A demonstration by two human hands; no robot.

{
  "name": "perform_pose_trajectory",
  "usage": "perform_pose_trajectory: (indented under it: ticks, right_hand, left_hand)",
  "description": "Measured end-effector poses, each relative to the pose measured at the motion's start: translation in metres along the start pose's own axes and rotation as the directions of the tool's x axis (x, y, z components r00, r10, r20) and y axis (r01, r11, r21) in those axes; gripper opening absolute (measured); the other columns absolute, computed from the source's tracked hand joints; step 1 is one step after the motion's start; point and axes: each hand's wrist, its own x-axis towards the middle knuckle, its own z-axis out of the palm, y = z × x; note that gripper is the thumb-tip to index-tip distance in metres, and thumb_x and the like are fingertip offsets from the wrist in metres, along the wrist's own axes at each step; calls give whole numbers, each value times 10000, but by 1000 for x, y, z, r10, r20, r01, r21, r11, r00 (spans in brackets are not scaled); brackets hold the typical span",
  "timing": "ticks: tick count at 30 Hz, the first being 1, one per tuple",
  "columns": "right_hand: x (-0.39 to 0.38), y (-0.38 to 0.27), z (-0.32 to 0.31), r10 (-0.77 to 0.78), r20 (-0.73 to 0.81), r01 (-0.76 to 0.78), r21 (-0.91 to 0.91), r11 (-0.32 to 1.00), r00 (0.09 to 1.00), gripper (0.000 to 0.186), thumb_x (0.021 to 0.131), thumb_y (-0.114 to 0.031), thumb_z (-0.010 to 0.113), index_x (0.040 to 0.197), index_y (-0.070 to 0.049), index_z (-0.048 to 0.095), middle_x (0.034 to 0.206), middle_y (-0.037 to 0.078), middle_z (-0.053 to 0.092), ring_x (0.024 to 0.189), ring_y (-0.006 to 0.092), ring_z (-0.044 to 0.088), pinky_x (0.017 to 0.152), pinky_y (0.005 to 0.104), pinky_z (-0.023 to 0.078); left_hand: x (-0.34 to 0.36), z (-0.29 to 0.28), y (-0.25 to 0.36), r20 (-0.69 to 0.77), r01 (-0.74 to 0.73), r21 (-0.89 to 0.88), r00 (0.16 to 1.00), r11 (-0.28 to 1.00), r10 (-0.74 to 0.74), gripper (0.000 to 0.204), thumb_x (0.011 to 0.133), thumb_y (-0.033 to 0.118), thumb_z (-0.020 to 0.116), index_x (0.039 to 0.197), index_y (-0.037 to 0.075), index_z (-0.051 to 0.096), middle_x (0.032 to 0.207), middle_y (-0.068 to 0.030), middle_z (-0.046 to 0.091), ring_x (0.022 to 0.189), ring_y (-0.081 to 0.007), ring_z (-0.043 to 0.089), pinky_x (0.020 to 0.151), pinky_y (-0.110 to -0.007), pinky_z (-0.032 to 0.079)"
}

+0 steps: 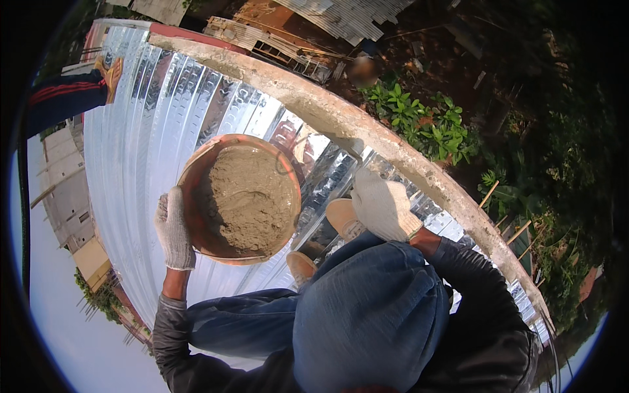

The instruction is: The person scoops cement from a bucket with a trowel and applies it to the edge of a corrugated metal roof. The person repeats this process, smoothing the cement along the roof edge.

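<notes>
- Beneath the fingers of the left hand and the right hand, ribbed, shiny metal sheeting spreads out; it looks slick, so careful balance should come before reach.
- Ahead of the right fingers and off to their right, a rough wall top curves along the sheeting's edge; with lower ground beyond it, small strokes with little leaning seem wisest.
- Touching the left fingers, on their right, is the round orange-brown basin; the gloved left fingers grasp its side. Whether it rests on the sheeting or hangs above it, I cannot tell; a level, firm grip would guard against spills.
- Between the two sets of fingers, inside the basin, lies grey-brown mortar, moist and uneven; modest scoops should be easier to place cleanly.
- Just left of the right fingers, a tan shoe is planted; a settled foot makes a steadier hand.
- Just beyond the right fingers, which are curled closed, a thin trowel-like tool pokes out, apparently in their grasp; its blade is hard to make out. Light, even pressure would suit it.
</notes>
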Motion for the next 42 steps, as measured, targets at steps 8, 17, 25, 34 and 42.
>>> perform_pose_trajectory:
  ticks: [8,17,25,34,42]
  right_hand:
    - [-16,28,-33,-94,-252,136,153,979,963,268,984,-274,717,1132,-61,651,959,217,721,881,462,723,748,535,576]
    - [-57,54,-29,-158,-7,158,4,987,987,241,976,-255,692,1145,-84,684,939,210,721,851,447,726,739,540,578]
    - [-55,62,-70,-204,-60,185,-237,954,977,270,908,-225,727,1148,-101,718,918,206,738,842,408,747,724,520,583]
    - [-58,53,-64,277,459,-532,649,544,844,257,1055,-285,707,1091,-32,678,794,26,648,655,97,627,555,299,497]
    - [-57,42,-31,177,493,-518,740,430,852,213,1066,-259,700,1008,-55,688,767,-28,616,631,60,558,540,244,420]
  left_hand:
    - [-2,-6,-9,3,-25,41,1000,999,25,297,1158,309,632,1093,35,726,1003,33,658,931,-65,549,837,-273,502]
    - [1,-11,-16,31,-27,18,999,999,27,304,1162,311,617,1106,33,729,1025,35,660,957,-67,558,864,-282,506]
    - [0,-7,-16,7,-28,-19,1000,999,28,296,1157,314,636,1092,38,721,1002,40,649,930,-61,547,838,-265,496]
    - [-2,-13,-19,28,-46,27,999,999,45,305,1153,318,646,1096,28,719,1001,28,656,931,-65,554,838,-261,497]
    - [-5,-4,-10,45,-67,-3,997,998,67,283,1145,299,663,1084,29,722,989,35,663,915,-55,554,827,-252,496]
